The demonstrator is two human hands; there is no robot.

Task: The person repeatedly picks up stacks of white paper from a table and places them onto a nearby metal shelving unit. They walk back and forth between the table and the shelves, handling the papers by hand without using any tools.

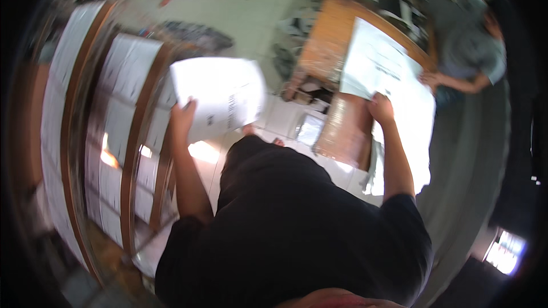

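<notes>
A white sheet of paper (220, 91) with dark print is gripped at its left edge by my left hand (184, 113), off to the left and above the floor. My right hand (381, 108) is closed at the lower edge of another white printed sheet (371, 51), which lies over the wooden table on the right. Under and beside that hand spreads more white paper (414, 131), blown out by glare. A co-worker's hand (431, 78) rests on the right edge of this paper. Motion blur hides the exact grip of my fingers.
Tall racks with brown edges (132, 177) and white sheets stand close on my left. The orange-brown wooden table (328, 40) has a shiny brown surface (345, 131) at its near end. A person in grey (471, 51) is at the right. A dark grey heap (197, 35) lies on the tiled floor.
</notes>
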